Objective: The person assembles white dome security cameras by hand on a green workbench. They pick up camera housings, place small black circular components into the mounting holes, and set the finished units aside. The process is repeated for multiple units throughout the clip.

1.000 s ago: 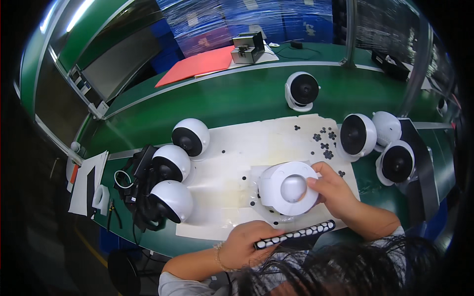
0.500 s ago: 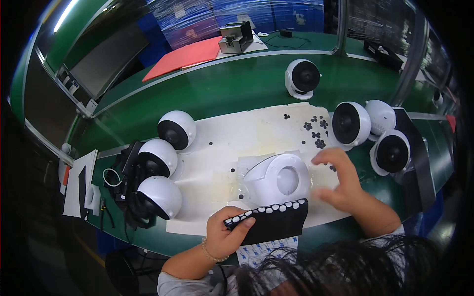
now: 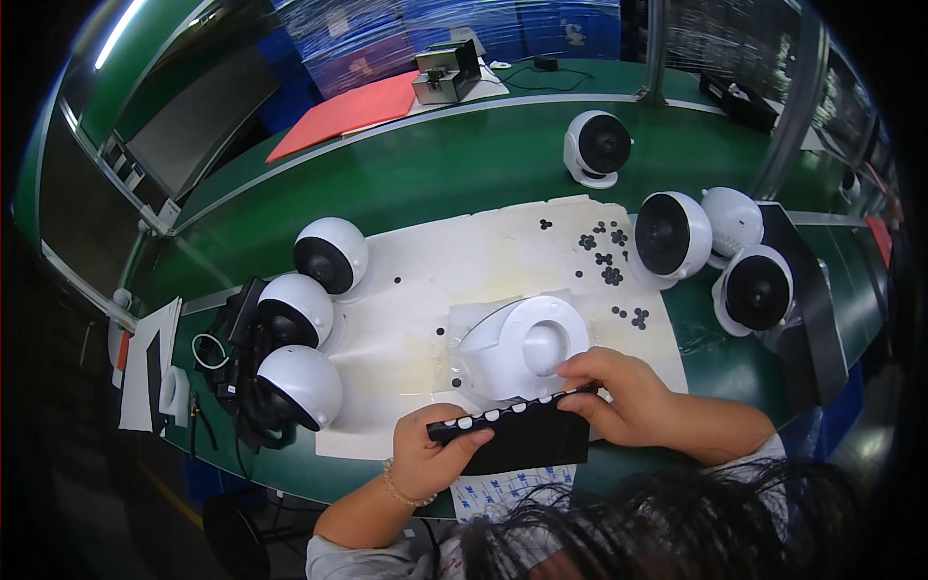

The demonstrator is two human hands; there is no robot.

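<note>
My left hand point(image 3: 427, 454) grips the left end of a black sheet point(image 3: 530, 441) whose folded edge carries a row of white round spots. At the other end of that edge, the thumb and fingers of my right hand point(image 3: 626, 394) close on the same sheet. Just beyond it lies a white round housing point(image 3: 493, 350) with a ring-shaped base opening, resting on clear film. A white paper with blue print point(image 3: 512, 488) shows below the sheet. Small black round pads point(image 3: 611, 275) are scattered on the pale board point(image 3: 425, 242).
White ball-shaped devices with black fronts stand at left point(image 3: 333, 256) and right point(image 3: 672, 237), and one at the back point(image 3: 597, 150). Black adapters and cables point(image 3: 253, 387) and pliers point(image 3: 201, 423) lie at far left. A metal box point(image 3: 447, 72) sits beside red sheets point(image 3: 348, 114).
My right hand has come down and left onto the right end of the black sheet and closed there. The sheet's spotted edge has tilted. The whole view has shifted slightly.
</note>
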